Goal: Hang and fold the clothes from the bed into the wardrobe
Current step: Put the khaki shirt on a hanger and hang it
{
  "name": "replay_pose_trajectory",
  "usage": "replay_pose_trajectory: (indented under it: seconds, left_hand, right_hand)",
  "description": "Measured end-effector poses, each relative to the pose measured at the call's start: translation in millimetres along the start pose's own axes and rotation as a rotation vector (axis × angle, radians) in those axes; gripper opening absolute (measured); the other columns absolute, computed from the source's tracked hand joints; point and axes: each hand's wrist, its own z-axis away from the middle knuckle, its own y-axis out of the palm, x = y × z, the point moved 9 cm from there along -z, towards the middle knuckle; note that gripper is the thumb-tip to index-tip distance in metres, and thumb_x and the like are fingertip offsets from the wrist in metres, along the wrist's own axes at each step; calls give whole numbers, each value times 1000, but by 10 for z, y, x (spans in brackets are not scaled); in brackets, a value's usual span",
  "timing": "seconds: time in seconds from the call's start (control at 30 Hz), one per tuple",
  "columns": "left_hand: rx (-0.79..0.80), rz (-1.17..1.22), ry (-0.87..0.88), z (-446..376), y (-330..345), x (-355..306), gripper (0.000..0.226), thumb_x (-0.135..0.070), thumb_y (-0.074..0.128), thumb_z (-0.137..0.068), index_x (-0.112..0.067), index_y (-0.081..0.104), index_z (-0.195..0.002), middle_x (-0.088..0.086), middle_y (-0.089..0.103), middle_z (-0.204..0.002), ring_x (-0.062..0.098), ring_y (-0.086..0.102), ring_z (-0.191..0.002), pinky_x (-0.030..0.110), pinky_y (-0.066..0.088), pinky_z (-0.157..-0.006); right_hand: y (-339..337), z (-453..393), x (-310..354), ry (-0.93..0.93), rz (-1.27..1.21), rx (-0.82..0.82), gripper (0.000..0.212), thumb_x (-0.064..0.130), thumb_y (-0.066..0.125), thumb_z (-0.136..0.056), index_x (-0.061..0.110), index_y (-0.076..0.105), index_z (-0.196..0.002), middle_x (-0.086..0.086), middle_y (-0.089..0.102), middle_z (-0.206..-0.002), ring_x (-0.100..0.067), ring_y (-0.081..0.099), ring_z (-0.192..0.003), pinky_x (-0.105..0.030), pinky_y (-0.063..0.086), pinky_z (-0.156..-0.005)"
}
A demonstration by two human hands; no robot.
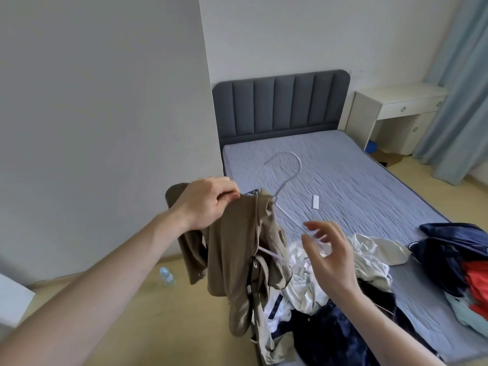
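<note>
Fingers: left hand (208,200) pinches khaki garment (235,249) collar; right hand (327,249) spread, holding nothing.
Handling: soft, light, limp; white hanger (286,178) stiff.
Hold: collar, shoulders.

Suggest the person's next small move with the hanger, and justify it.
Probably the open right hand should take the white hanger's bare arm and steady it: the left hand pinches the brown garment at its collar, and the garment hangs bunched on one side.
</note>
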Motion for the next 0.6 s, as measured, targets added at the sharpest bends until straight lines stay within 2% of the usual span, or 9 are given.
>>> replay_pose_trajectory:
  seconds: [0.07,0.1,0.17,0.27,0.37,0.43,0.47,0.53,0.6]
  left_hand:
    - [-78,18,-16,-6,-115,14,13,-27,60,-102,-24,71,-96,-13,66,-87,13,61,-81,36,50,-72]
    - [-105,27,-22,-11,-172,10,13,-28,60,-102,-24,71,-96,-13,66,-87,13,61,-80,35,50,-71]
    - [-143,43,-30,-32,-279,-16,14,-30,59,-101,-24,71,-95,-13,65,-85,11,58,-77,34,48,-69]
    - [-185,48,-25,-58,-439,-95,20,-35,55,-101,-24,71,-95,-14,65,-85,11,58,-77,34,48,-68]
    - [-212,46,-16,-49,-576,-196,23,-37,54,-101,-25,72,-95,-14,65,-85,12,60,-79,36,50,-70]
    - [-224,48,-11,-38,-649,-261,22,-38,53,-101,-26,71,-95,-14,65,-85,13,60,-80,37,50,-71]
    - [-227,49,-8,-32,-679,-288,22,-38,53,-101,-26,71,-95,-13,66,-85,13,61,-80,37,50,-71]
    - [-234,45,3,-13,-732,-331,22,-37,53,-102,-26,71,-95,-13,66,-85,13,61,-81,37,51,-70]
    - [-243,42,5,18,-766,-341,22,-37,54,-101,-26,71,-95,-15,65,-85,12,60,-80,35,50,-70]
  right_hand:
    - [-114,90,113,-79,-42,-108,10,23,66,-91,26,67,-101,13,66,-96,-14,63,-88,-17,47,-80]
    - [-74,165,174,-135,-67,-78,7,24,64,-91,26,66,-97,13,66,-93,-14,64,-85,-16,47,-77]
    - [200,345,139,-142,-94,119,10,25,63,-93,32,66,-87,10,68,-81,-11,63,-74,-15,47,-69]
    - [643,558,-367,214,-66,342,22,51,61,-93,31,70,-88,7,71,-79,-4,63,-70,-16,47,-65]
    - [854,739,-1040,834,-231,279,49,70,60,-90,27,67,-112,3,75,-106,-15,71,-98,-31,55,-80]
    - [1016,864,-1269,1143,-372,299,69,79,61,-84,21,61,-121,-3,70,-119,-22,70,-105,-37,60,-79]
    - [1101,895,-1307,1238,-454,328,76,85,60,-78,22,59,-121,-5,69,-121,-24,71,-105,-38,62,-79]
    - [1258,852,-1291,1327,-630,382,87,91,59,-73,18,59,-121,-6,72,-120,-23,72,-104,-41,62,-89]
    - [1353,707,-1263,1335,-749,374,80,85,58,-80,14,63,-117,-3,74,-110,-22,69,-99,-39,58,-96]
